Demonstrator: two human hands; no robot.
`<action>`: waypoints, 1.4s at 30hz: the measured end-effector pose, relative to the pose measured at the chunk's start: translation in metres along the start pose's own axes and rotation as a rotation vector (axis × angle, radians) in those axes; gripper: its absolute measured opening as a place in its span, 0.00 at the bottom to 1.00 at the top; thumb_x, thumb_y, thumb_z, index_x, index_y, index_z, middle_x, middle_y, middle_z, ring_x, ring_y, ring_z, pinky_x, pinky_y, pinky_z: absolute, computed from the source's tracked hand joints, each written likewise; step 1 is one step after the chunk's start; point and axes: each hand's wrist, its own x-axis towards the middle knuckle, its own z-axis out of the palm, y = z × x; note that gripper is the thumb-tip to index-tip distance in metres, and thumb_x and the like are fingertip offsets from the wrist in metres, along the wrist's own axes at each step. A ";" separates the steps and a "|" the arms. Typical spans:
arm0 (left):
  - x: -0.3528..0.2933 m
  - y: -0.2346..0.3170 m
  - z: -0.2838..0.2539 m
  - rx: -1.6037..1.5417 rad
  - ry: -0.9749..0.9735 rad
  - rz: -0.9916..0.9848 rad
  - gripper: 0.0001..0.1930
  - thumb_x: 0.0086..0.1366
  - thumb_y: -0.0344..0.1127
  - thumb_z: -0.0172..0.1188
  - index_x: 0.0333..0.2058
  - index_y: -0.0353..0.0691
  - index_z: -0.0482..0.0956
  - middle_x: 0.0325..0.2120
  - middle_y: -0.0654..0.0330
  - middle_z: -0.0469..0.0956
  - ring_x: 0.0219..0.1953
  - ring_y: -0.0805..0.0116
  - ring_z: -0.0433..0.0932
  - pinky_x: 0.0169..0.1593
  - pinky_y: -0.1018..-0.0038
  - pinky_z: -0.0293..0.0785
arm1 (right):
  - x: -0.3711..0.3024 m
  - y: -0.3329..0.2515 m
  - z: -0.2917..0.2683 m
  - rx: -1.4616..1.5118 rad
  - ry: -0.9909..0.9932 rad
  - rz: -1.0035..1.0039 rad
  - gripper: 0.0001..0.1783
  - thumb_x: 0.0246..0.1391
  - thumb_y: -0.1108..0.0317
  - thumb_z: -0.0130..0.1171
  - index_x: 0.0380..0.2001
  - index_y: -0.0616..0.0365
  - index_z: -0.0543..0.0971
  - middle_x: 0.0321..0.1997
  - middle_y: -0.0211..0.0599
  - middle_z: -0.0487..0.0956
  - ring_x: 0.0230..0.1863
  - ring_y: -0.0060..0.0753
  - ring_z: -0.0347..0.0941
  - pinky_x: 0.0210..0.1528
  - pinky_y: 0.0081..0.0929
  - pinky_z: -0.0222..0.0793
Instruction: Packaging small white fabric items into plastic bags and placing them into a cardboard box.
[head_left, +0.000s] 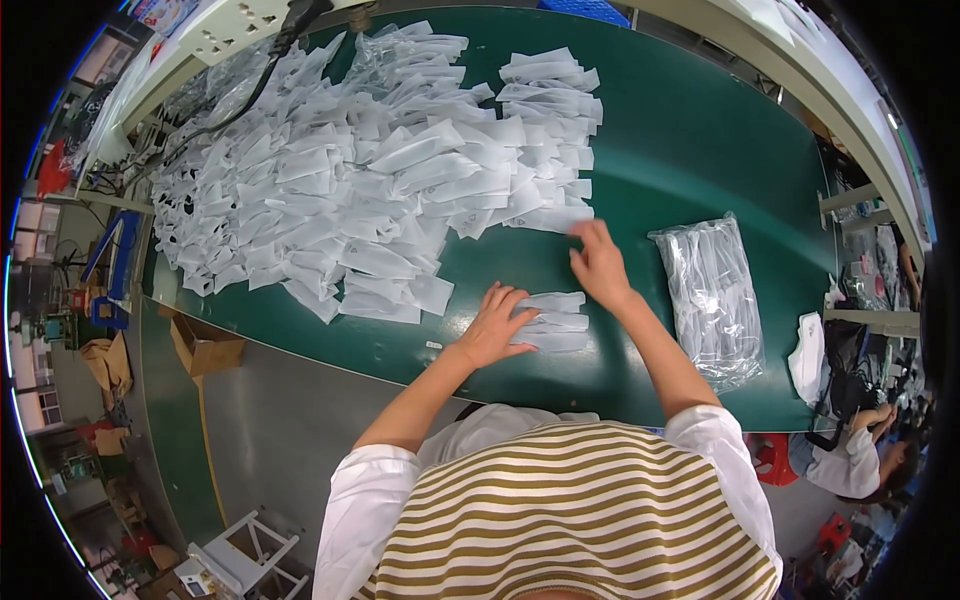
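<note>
My left hand (489, 328) lies with fingers spread over the left end of a small group of flat white translucent packets (558, 322), laid side by side near the table's front edge. Above and to the right, my right hand (602, 268) reaches forward, its thumb apart from its bent fingers. Its fingertips are at the near end of a column of similar white packets (548, 218); whether they touch is hard to make out. Nothing shows in the right hand. A large loose heap of these packets (330, 180) spreads over the left and back of the table.
A clear plastic bag (712, 300) filled with white packets lies on the green table (680, 120) to the right. A white object (806, 360) and a black bag (846, 370) are at the right edge. A power strip (225, 35) with a black cable overhangs the back left.
</note>
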 end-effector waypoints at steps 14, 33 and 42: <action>0.026 0.024 -0.013 0.085 0.037 0.021 0.43 0.38 0.52 0.76 0.51 0.35 0.69 0.53 0.47 0.64 0.57 0.45 0.62 0.66 0.47 0.51 | -0.057 0.028 -0.002 0.127 -0.063 0.062 0.08 0.47 0.82 0.55 0.33 0.60 0.74 0.32 0.41 0.73 0.28 0.39 0.72 0.32 0.31 0.69; 0.030 0.102 0.044 -0.302 -0.226 -0.521 0.19 0.64 0.42 0.58 0.45 0.31 0.72 0.43 0.44 0.73 0.44 0.47 0.74 0.44 0.60 0.71 | -0.193 -0.049 0.018 -0.305 0.190 0.509 0.52 0.41 0.56 0.69 0.64 0.74 0.55 0.62 0.60 0.62 0.54 0.54 0.66 0.53 0.45 0.64; 0.053 0.100 0.035 -0.261 -0.150 -0.289 0.18 0.62 0.40 0.59 0.47 0.37 0.76 0.46 0.46 0.73 0.48 0.46 0.73 0.50 0.58 0.70 | -0.205 -0.026 0.008 -0.378 0.231 0.357 0.62 0.30 0.58 0.75 0.67 0.67 0.53 0.70 0.59 0.52 0.60 0.60 0.58 0.59 0.52 0.55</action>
